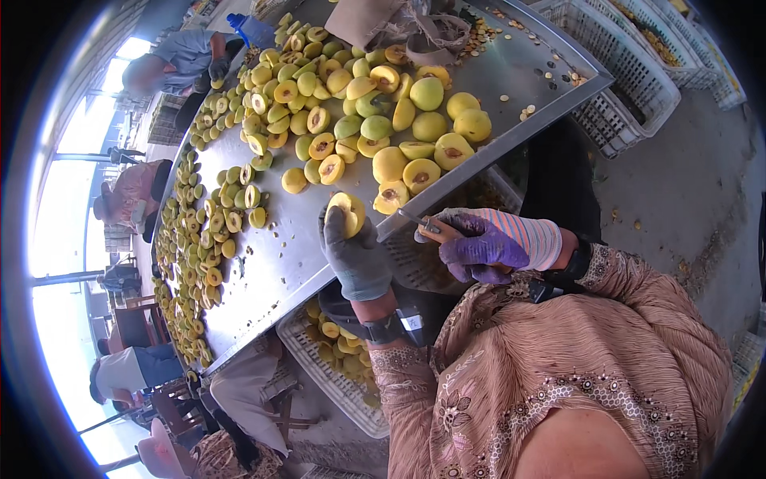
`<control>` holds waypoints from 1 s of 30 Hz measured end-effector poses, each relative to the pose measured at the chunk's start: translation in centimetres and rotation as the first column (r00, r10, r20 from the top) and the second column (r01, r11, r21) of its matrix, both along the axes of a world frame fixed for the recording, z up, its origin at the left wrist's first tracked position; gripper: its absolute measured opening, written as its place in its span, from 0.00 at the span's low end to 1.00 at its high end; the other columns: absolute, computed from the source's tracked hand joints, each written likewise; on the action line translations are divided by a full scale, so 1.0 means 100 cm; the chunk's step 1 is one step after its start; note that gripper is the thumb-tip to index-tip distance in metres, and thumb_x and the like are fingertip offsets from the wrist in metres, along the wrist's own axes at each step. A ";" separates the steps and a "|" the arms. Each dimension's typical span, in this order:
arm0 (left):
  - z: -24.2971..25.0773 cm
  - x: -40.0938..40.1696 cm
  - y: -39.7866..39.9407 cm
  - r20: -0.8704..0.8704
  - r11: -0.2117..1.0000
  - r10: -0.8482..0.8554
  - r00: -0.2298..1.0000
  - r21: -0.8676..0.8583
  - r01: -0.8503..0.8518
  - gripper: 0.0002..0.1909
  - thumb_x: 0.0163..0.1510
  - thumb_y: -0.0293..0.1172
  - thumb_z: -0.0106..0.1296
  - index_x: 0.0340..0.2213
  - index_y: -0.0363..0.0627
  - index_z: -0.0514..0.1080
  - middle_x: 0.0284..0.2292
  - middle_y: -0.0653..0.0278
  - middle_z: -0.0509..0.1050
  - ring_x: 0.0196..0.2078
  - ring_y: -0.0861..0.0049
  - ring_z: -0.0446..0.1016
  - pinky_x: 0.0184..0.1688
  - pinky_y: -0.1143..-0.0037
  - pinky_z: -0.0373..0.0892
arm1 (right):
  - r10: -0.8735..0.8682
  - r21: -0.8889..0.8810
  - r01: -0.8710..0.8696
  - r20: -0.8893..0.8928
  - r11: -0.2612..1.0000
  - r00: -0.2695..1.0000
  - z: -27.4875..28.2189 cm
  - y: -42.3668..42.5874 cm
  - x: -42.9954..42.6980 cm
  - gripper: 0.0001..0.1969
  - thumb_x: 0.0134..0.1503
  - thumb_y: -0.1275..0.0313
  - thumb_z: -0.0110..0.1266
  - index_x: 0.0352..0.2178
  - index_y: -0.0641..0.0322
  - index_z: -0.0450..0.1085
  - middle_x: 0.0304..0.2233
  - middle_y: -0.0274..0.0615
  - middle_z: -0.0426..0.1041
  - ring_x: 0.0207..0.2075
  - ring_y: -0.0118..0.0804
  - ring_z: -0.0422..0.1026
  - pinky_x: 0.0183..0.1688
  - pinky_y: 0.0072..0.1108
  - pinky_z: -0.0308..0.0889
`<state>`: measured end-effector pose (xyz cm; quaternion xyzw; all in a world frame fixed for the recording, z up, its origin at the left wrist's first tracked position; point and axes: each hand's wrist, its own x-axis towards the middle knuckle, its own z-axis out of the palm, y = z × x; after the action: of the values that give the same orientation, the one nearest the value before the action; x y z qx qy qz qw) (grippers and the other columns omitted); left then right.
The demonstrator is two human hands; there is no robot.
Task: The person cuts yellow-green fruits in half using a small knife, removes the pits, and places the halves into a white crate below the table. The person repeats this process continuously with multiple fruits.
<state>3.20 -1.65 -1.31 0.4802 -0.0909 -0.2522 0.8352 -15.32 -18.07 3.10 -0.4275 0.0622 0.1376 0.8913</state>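
My left hand (359, 260), in a grey glove, holds a yellow stone fruit (349, 214) just above the near edge of the metal table (296, 248). The thumb presses on the fruit's face; its far side is hidden by the fingers. In my right hand (494, 242), gloved in purple with a striped cuff, is a small pitting tool (438, 230) with a wooden handle and a thin metal end. The metal end points toward the table rim, apart from the fruit. Halved fruits (421, 175) lie nearest both hands, several cut side up with brown hollows.
A plastic crate (335, 383) of fruit stands below the table, left of my legs. White crates (634, 78) stand at upper right. Cloth (365, 21) and a blue bottle (254, 30) lie on the table. A co-worker's gloved hand (219, 69) is across it.
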 end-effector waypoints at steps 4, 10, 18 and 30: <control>-0.001 -0.026 -0.006 0.715 0.813 -0.022 0.699 0.420 -0.404 0.21 0.44 0.17 0.54 0.43 0.35 0.65 0.38 0.55 0.68 0.40 0.64 0.69 0.43 0.72 0.67 | -0.022 -0.160 0.009 -0.077 0.987 0.997 0.009 0.014 0.005 0.17 0.59 0.68 0.51 0.49 0.57 0.60 0.17 0.29 0.63 0.12 0.19 0.59 0.14 0.13 0.54; 0.003 -0.057 -0.004 0.863 0.607 -0.221 0.455 0.487 -0.629 0.33 0.37 0.13 0.55 0.49 0.36 0.61 0.43 0.53 0.65 0.44 0.59 0.68 0.46 0.70 0.68 | -0.093 -0.340 0.057 -0.092 0.939 0.991 0.016 0.022 0.005 0.08 0.59 0.66 0.50 0.36 0.57 0.67 0.18 0.27 0.64 0.16 0.18 0.62 0.17 0.15 0.56; 0.001 -0.066 -0.003 0.938 0.523 -0.241 0.247 0.340 -0.781 0.30 0.39 0.15 0.52 0.48 0.34 0.61 0.43 0.53 0.65 0.42 0.62 0.68 0.43 0.71 0.69 | -0.140 -0.631 0.216 0.168 0.745 0.976 0.011 0.029 0.003 0.13 0.60 0.63 0.50 0.32 0.65 0.66 0.21 0.43 0.68 0.24 0.31 0.69 0.27 0.26 0.64; -0.007 -0.068 -0.003 0.862 0.678 -0.033 0.505 0.391 -0.623 0.23 0.49 0.27 0.51 0.46 0.34 0.59 0.37 0.57 0.67 0.37 0.68 0.69 0.42 0.73 0.69 | -0.106 -0.726 0.335 0.343 0.601 0.933 -0.008 0.034 0.001 0.12 0.58 0.67 0.54 0.33 0.66 0.65 0.21 0.46 0.68 0.23 0.38 0.66 0.27 0.28 0.62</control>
<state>-3.56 -1.98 -1.99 0.8103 -0.2778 0.1452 0.4952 -15.22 -14.70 2.33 -0.7710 0.0482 -0.0728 0.6308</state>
